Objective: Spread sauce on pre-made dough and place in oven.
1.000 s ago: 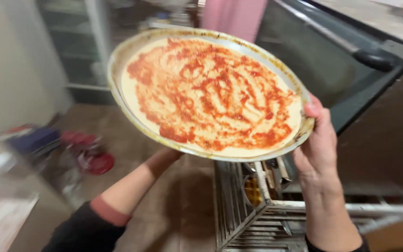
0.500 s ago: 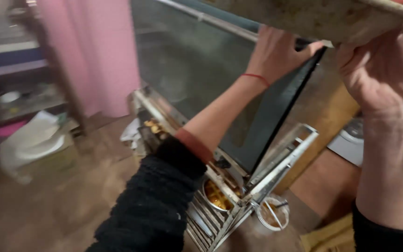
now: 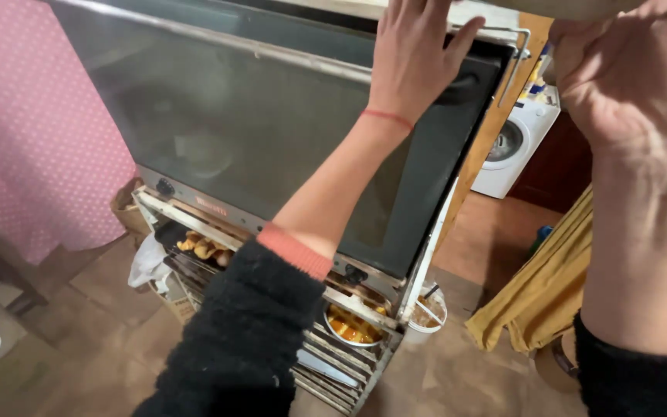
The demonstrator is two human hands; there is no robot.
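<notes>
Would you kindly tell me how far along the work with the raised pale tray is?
Done: the pale tray is lifted high, above the black glass-fronted oven. In hand: the right hand props its underside; the left hand reaches up open beside it. Left: the tray is not yet set down anywhere visible.

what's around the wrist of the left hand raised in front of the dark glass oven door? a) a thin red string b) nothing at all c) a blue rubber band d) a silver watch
a: a thin red string circles the wrist just below the left hand, above the black fuzzy sleeve with a pink cuff, in front of the dark glass oven door.
</notes>
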